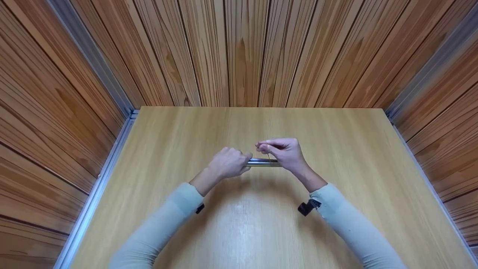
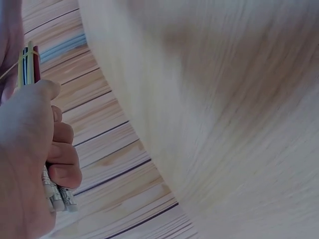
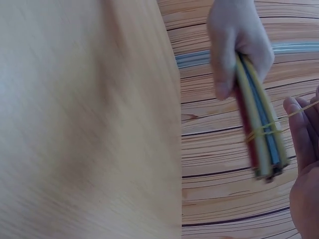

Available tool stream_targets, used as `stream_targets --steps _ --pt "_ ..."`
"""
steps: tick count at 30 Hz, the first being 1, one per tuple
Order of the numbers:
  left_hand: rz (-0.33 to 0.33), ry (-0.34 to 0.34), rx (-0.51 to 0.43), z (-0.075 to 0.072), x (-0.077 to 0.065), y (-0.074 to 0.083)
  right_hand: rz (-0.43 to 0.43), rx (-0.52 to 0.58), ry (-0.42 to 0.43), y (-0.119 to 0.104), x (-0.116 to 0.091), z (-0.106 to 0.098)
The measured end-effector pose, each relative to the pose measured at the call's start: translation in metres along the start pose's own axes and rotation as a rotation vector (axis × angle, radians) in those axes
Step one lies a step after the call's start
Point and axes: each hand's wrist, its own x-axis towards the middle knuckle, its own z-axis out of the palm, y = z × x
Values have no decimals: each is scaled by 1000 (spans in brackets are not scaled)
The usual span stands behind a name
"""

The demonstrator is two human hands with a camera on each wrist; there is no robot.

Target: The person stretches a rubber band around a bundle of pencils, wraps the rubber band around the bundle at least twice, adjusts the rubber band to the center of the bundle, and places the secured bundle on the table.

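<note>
My left hand (image 1: 230,162) grips a bundle of pencils (image 1: 263,162) in curled fingers, above the table. In the right wrist view the pencils (image 3: 259,109) are red, yellow, blue and pale, and their far ends stick out of the left fist. White eraser ends (image 2: 60,201) show below the fist in the left wrist view. A thin yellow rubber band (image 3: 266,130) loops around the bundle near its far end. One strand stretches from it to my right hand (image 1: 285,151), which pinches it between thumb and fingers, just off the pencils; the exact pinch point is hard to see.
A light wooden table (image 1: 239,123) lies under both hands. Wood-plank walls (image 1: 244,56) stand behind it and at both sides, with grey metal rails (image 1: 95,186) along the table's side edges.
</note>
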Motion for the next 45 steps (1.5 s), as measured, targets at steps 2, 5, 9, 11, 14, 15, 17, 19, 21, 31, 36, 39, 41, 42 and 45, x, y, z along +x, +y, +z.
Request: stream_targets --steps 2,5,9,11,14,15,17,19,21,31,36,39,41,42,45 --pt "8 -18 -17 3 1 2 -5 13 3 -3 2 -1" --pt "13 -23 -30 4 3 4 -30 -1 12 -7 6 -4" --pt "1 -3 -45 3 6 2 -32 -23 -2 -10 8 -6" --pt "-16 4 -67 3 6 -1 -29 -26 -17 -9 6 -5" --pt "-65 4 -114 4 5 -9 -51 -9 -47 -6 3 -4" --pt "-89 0 -129 4 5 -12 -72 -1 -58 -6 2 -4" --pt "-138 -15 -163 3 6 -18 -125 31 -93 -5 1 -3" --pt "-187 -35 -191 1 7 -24 -185 69 -139 -4 0 -2" --pt "-235 -58 -226 0 8 -30 -238 87 -190 -4 -2 -1" --pt "-367 -61 -405 -2 10 -37 -325 81 -264 1 -11 1" --pt "-399 -22 -513 2 11 -31 -510 15 -243 0 -16 11" --pt "-387 9 -574 0 13 -28 -620 -33 -221 -4 -18 16" --pt "-380 24 -600 -2 14 -27 -645 -37 -212 -6 -17 17" --pt "-382 27 -610 -4 15 -27 -649 -38 -205 -6 -16 17" --pt "-397 38 -652 -4 15 -28 -654 -44 -165 -5 -17 18"
